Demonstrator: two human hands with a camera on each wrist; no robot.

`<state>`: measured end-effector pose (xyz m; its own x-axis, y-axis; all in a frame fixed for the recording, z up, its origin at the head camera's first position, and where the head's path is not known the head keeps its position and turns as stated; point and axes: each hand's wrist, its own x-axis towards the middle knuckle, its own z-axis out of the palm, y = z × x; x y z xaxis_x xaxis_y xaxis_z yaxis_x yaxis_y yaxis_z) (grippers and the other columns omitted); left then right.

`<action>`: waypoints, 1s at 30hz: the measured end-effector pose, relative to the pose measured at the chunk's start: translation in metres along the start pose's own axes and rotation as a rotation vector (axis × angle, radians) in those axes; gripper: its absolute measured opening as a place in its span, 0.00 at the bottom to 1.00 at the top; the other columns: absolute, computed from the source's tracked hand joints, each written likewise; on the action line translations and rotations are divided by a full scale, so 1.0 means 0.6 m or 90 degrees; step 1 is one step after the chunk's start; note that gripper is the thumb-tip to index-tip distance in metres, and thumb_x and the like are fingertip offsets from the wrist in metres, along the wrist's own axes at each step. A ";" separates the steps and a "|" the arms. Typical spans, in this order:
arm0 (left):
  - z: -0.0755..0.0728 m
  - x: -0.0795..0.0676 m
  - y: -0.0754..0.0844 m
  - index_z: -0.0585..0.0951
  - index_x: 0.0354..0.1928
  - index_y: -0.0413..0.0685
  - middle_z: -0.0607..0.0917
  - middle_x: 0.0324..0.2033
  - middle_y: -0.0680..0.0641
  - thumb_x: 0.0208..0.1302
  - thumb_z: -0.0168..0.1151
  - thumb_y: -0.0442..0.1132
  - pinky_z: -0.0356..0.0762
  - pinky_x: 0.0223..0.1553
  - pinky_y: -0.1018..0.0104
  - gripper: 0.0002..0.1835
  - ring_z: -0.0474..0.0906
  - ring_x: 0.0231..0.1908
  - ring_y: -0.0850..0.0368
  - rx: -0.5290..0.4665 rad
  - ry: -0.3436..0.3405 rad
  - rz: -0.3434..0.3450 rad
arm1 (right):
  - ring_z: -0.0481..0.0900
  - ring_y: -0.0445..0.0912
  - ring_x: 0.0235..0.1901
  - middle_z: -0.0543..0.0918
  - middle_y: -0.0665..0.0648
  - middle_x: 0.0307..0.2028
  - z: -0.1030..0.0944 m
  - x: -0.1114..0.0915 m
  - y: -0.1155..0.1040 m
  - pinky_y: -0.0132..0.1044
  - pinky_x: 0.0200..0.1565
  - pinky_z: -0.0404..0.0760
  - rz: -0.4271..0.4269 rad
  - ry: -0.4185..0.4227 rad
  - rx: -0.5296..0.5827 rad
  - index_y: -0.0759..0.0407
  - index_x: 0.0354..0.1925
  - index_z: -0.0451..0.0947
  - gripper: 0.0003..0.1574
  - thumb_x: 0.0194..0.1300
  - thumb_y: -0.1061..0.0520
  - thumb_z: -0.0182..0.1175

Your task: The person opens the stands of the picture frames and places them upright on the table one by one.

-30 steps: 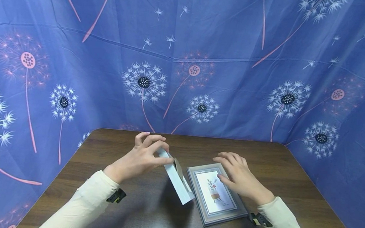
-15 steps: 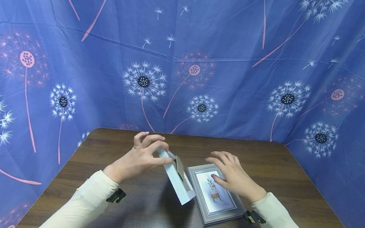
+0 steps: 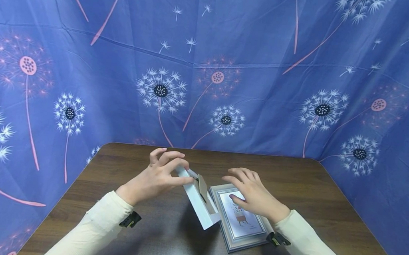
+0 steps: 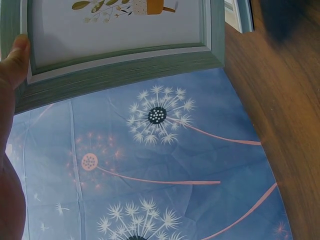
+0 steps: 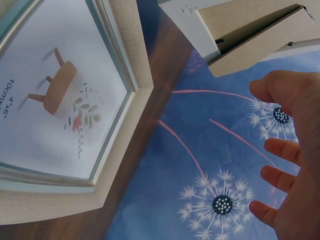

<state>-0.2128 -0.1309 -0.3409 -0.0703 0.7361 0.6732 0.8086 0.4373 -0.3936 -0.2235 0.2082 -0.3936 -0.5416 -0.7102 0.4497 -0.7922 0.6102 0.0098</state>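
Note:
My left hand (image 3: 159, 174) pinches the upper end of a picture frame (image 3: 200, 207) between thumb and fingers and holds it tilted on edge. Its front has a green border (image 4: 120, 75) around a plant-pot print, seen in the left wrist view. The brown stand flap (image 3: 202, 187) on its back leans out a little, facing right. A second picture frame (image 3: 244, 222), beige with blue-grey trim and a similar print, lies face up on the table. Over it hovers my right hand (image 3: 257, 193), fingers spread and loosely bent, holding nothing. In the right wrist view its thumb (image 5: 280, 87) appears below the flap (image 5: 260, 45).
Under both frames is a dark brown wooden table (image 3: 138, 234). A blue cloth (image 3: 265, 88) with dandelion prints hangs behind it and along its sides. The held frame's lower corner is close to the lying frame's left edge.
My right hand has moved left across the lying frame, toward the held one. The held frame has turned slightly, showing more of its back and flap. My left hand stays nearly in place.

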 end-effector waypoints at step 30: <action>0.003 0.007 0.012 0.82 0.46 0.68 0.77 0.48 0.51 0.49 0.75 0.36 0.57 0.55 0.39 0.22 0.69 0.58 0.47 0.013 0.003 0.008 | 0.67 0.56 0.63 0.71 0.61 0.63 0.033 0.029 -0.029 0.56 0.55 0.68 -0.058 -0.008 -0.017 0.50 0.63 0.71 0.37 0.57 0.52 0.71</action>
<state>-0.2083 -0.1239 -0.3417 -0.0576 0.7389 0.6714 0.7977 0.4384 -0.4140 -0.2246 0.1781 -0.4039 -0.4717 -0.7672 0.4346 -0.8306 0.5521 0.0732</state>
